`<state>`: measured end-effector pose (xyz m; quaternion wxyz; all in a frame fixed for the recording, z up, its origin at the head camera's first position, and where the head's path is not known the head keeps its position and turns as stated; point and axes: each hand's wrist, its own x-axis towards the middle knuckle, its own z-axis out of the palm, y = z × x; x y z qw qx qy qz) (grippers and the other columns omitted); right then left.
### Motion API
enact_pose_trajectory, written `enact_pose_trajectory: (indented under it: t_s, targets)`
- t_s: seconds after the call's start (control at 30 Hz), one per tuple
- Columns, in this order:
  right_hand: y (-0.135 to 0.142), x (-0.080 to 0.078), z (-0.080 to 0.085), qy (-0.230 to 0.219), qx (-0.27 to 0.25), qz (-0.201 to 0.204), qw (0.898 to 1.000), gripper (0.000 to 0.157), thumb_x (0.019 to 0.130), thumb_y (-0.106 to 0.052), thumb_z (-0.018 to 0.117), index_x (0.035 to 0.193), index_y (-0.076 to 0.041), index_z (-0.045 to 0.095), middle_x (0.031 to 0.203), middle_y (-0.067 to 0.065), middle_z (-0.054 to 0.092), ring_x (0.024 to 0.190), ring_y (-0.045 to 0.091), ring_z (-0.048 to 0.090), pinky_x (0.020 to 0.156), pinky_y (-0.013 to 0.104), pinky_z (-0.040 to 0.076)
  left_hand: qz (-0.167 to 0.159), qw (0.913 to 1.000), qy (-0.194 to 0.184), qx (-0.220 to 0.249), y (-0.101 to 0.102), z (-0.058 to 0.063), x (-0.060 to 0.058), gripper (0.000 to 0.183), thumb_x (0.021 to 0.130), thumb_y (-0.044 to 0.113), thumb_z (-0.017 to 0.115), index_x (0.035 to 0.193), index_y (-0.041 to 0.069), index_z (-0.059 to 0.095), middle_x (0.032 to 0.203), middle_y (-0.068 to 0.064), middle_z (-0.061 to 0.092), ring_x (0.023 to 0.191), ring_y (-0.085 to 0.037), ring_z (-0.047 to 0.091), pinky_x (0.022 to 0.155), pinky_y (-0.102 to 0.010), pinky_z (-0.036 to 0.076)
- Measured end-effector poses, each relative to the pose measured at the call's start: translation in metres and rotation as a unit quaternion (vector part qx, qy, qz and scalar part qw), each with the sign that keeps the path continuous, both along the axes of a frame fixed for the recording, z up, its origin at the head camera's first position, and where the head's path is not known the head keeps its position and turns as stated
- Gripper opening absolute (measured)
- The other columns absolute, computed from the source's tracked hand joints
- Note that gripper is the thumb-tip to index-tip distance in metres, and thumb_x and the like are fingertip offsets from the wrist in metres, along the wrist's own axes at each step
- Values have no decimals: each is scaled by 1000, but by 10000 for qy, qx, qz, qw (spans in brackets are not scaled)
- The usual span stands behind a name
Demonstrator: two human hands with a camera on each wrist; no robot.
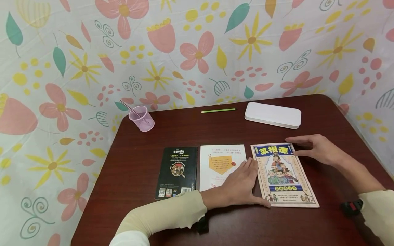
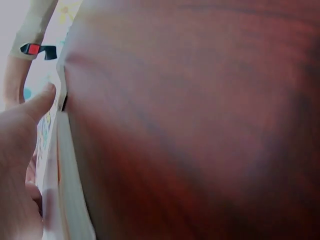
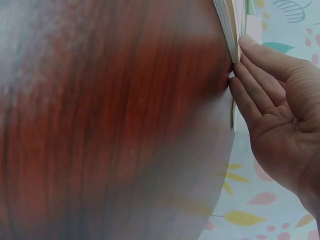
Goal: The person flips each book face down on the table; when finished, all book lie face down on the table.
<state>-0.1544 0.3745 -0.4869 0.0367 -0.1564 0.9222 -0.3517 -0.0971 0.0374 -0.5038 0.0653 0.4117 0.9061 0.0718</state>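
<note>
A book with a blue title band and cartoon figures (image 1: 278, 174) lies cover up on the table, between the two hands. My left hand (image 1: 237, 186) lies along its left edge with fingers stretched out, the thumb near the lower left corner. It partly covers a white book (image 1: 218, 157) with an orange panel. At the upper right edge of the cartoon book, my right hand (image 1: 321, 148) touches with fingers extended. In the right wrist view the thumb and fingertips of the right hand (image 3: 285, 105) meet the book's page edges (image 3: 230, 30).
A black book (image 1: 176, 171) lies left of the white one. Farther back are a pink mesh cup (image 1: 141, 119) holding a thin stick, a green pencil (image 1: 218, 110) and a white case (image 1: 273, 114). A flowered cloth (image 1: 197, 54) hangs behind the dark wooden table (image 1: 123, 164).
</note>
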Motion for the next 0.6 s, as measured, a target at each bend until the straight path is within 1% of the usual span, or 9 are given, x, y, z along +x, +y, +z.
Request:
enact_pose_trajectory:
  t_s: [0.1,0.23,0.37,0.47,0.6]
  targets:
    - [2,0,0,48,57,50,10000,53,88,-6,88,138,-7,72,131,20,73,110,-15,57,81,6,47,86,9999,115,3,2,-2,4,146,74,94,64,167,-6,11,175,-21,16,163,-29,10,129,-31,9]
    - [4,0,-1,43,70,97,9999,55,85,-5,89,137,-7,73,129,19,73,109,-9,62,79,8,49,149,9997,172,-42,5,-3,7,150,71,95,65,167,-7,11,174,-22,16,163,-28,8,129,-32,7]
    - [5,-1,-1,-5,29,183,9998,55,84,-4,90,136,-5,73,128,20,74,108,-7,63,78,11,51,105,9992,306,-246,6,-5,8,153,69,98,63,167,-7,11,175,-23,15,163,-29,6,130,-32,5]
    - [6,-2,-3,-11,11,233,9997,56,83,-2,90,136,-4,73,127,20,74,107,-6,64,78,11,51,61,9983,441,-366,6,-5,9,152,68,100,61,167,-6,14,174,-23,16,163,-29,7,130,-32,5]
    - [7,-3,-5,31,14,285,9996,57,82,-2,90,136,-5,73,126,19,75,106,-5,65,78,11,51,24,9982,474,-369,6,-5,8,151,68,99,62,167,-5,16,175,-21,17,163,-29,8,130,-33,6]
